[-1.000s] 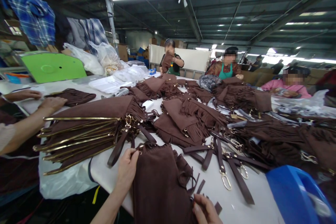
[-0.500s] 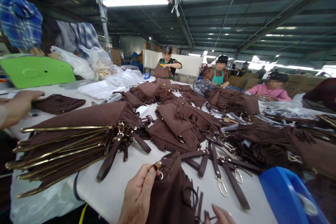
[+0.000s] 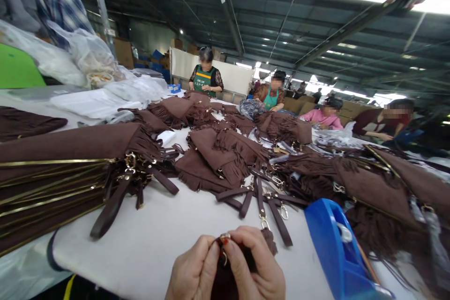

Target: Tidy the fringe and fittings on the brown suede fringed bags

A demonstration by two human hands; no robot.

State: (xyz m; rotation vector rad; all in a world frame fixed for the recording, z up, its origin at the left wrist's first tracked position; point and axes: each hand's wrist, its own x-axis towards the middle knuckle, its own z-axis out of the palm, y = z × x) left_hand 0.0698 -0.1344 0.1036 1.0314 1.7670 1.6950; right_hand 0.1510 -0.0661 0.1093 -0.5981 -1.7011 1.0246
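My left hand (image 3: 194,269) and my right hand (image 3: 256,267) are pressed together at the near edge of the desk (image 3: 158,239), low in the view. Both sets of fingers are clenched on the top corner of a brown suede bag (image 3: 225,277), which sits between my palms and hangs below the desk edge, mostly hidden by my hands. A small gold ring (image 3: 224,257) on that corner shows between my left thumb and my right fingers (image 3: 242,248); I am pinching right at it.

Just beyond my hands, several brown straps (image 3: 262,199) with gold clasps lie fanned out on the white desk surface. To my right, touching the desk near my right hand, stands a blue tape dispenser (image 3: 333,248). To my left, a stack of flat brown bags with gold edges (image 3: 56,183) rests on the desk, its straps trailing toward the middle. Further out lie heaps of fringed brown bags (image 3: 218,154), spread across the desk to the far side.

Across the desk, a person in a green apron (image 3: 206,77) stands at the far edge, and other people (image 3: 325,115) sit along the right side. White plastic bags (image 3: 80,56) are piled at the far left.
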